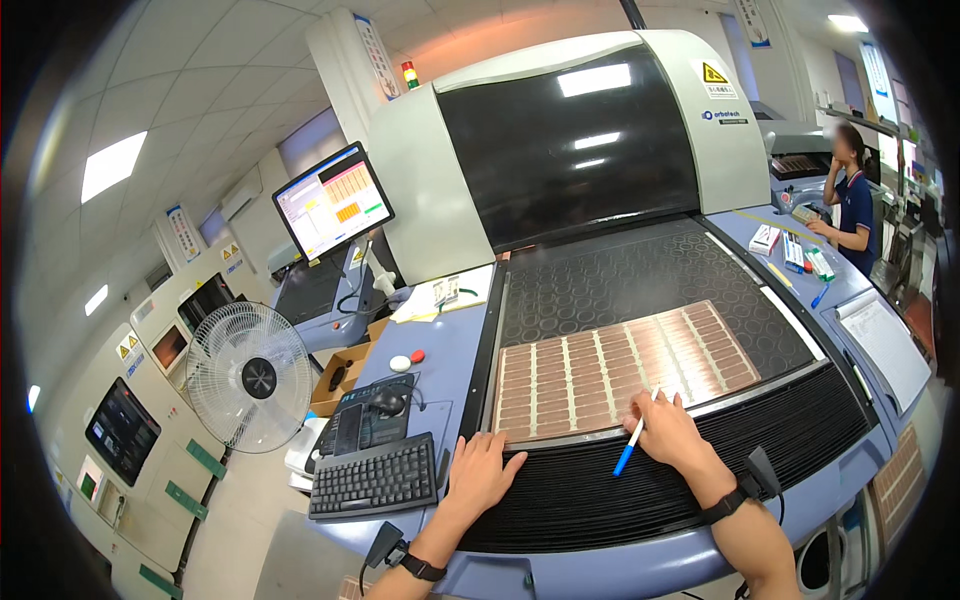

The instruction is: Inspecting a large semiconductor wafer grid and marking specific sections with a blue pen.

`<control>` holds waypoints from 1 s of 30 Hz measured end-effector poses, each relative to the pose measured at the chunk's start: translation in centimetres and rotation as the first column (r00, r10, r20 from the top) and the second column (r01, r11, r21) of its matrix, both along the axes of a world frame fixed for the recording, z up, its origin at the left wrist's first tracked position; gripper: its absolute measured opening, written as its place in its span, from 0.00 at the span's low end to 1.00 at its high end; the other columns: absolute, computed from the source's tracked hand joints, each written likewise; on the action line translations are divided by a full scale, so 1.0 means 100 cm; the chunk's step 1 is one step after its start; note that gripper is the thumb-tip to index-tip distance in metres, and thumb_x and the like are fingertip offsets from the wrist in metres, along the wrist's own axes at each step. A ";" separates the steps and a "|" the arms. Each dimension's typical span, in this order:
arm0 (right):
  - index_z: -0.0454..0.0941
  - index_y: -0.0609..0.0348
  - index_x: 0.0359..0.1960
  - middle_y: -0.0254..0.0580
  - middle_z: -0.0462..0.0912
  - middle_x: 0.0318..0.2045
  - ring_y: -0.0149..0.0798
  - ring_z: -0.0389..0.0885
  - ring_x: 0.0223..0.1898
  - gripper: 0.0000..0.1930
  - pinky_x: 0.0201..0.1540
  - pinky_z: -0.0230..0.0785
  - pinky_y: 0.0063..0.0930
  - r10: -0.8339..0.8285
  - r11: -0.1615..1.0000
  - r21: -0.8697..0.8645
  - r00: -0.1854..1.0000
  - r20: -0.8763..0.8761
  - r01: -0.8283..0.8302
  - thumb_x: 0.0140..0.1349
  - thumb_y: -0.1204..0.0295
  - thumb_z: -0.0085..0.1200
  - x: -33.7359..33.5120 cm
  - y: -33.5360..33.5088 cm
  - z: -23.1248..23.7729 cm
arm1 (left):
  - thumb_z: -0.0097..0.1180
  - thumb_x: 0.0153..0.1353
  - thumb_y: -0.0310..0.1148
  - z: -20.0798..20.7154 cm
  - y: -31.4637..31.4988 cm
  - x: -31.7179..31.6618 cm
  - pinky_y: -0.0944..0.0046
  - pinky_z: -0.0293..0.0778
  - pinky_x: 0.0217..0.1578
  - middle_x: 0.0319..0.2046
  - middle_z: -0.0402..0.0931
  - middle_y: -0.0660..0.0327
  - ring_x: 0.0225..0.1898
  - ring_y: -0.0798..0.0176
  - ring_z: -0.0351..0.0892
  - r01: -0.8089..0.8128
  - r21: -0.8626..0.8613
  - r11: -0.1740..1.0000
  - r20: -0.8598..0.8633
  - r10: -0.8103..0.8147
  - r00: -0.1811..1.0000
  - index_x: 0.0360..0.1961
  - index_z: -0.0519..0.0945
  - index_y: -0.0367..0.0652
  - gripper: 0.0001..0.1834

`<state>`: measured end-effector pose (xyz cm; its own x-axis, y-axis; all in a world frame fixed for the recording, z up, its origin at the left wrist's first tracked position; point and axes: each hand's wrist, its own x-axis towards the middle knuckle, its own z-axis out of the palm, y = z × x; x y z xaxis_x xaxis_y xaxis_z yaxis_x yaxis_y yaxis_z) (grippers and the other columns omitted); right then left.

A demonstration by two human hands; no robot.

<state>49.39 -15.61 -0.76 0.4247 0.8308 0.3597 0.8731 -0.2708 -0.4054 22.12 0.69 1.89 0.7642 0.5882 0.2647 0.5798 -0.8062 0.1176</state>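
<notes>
A large copper-coloured circuit panel (pixel 584 385), patterned in rows of small rectangles, lies flat on the dark textured machine bed (pixel 610 280). My right hand (pixel 668 432) is over the panel's near edge, with its fingers closed round a white marker pen (pixel 631 449). The pen slants, its blue end pointing down toward me. Beside the panel's near left corner, my left hand (pixel 484 474) rests with fingers extended on the frame and the black pleated cover (pixel 600 500). Nothing is held in it.
Left of the bed are a keyboard (pixel 374 475), a mouse (pixel 387 401), red and white buttons and a monitor (pixel 334 202). A fan (pixel 250 377) stands farther left. Pens, small boxes and a notebook (pixel 884 345) lie on the right ledge. Another person (pixel 854 215) is at the far right.
</notes>
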 end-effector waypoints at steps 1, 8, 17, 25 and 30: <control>0.75 0.63 0.44 0.51 0.85 0.36 0.57 0.79 0.48 0.15 0.59 0.62 0.56 0.004 1.000 -0.004 1.000 -0.017 -0.004 0.66 0.62 0.55 -0.001 0.000 0.001 | 0.53 0.68 0.50 -0.003 -0.001 0.003 0.41 0.62 0.64 0.55 0.75 0.44 0.61 0.43 0.72 -0.002 0.001 1.000 0.008 0.002 1.000 0.58 0.74 0.37 0.28; 0.76 0.61 0.43 0.49 0.85 0.37 0.56 0.80 0.47 0.15 0.57 0.68 0.54 0.003 0.999 -0.047 0.999 -0.048 -0.006 0.66 0.61 0.56 -0.013 -0.008 0.010 | 0.52 0.69 0.51 -0.008 -0.016 0.011 0.41 0.61 0.66 0.61 0.72 0.42 0.65 0.42 0.68 0.053 0.010 0.999 0.035 -0.053 0.998 0.61 0.73 0.37 0.29; 0.76 0.62 0.42 0.47 0.84 0.36 0.56 0.80 0.47 0.15 0.53 0.72 0.51 0.022 0.998 -0.063 1.000 0.014 -0.021 0.64 0.62 0.58 -0.015 -0.010 0.014 | 0.50 0.71 0.51 -0.007 -0.010 0.002 0.41 0.60 0.67 0.64 0.69 0.40 0.68 0.41 0.65 0.056 -0.136 0.989 0.062 -0.048 0.997 0.62 0.72 0.34 0.31; 0.77 0.61 0.42 0.63 0.84 0.40 0.71 0.73 0.60 0.17 0.63 0.64 0.59 0.041 0.994 -0.101 0.995 -0.090 -0.050 0.67 0.57 0.56 -0.016 -0.012 0.018 | 0.52 0.69 0.51 -0.006 -0.009 0.000 0.45 0.63 0.65 0.63 0.69 0.37 0.67 0.40 0.66 0.093 -0.108 0.990 0.056 -0.087 0.995 0.61 0.72 0.32 0.32; 0.76 0.62 0.42 0.64 0.83 0.39 0.72 0.73 0.59 0.17 0.62 0.66 0.58 0.074 0.992 -0.096 0.992 -0.101 -0.084 0.67 0.58 0.56 -0.017 -0.014 0.025 | 0.53 0.69 0.50 -0.009 -0.008 0.000 0.46 0.64 0.64 0.62 0.70 0.38 0.65 0.40 0.68 0.073 -0.073 0.995 0.041 -0.070 0.997 0.61 0.73 0.33 0.31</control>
<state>47.65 -17.00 1.70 0.3850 0.8929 0.2335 0.8514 -0.2460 -0.4632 22.14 -0.12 1.02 0.7954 0.5514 0.2517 0.5147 -0.8337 0.1999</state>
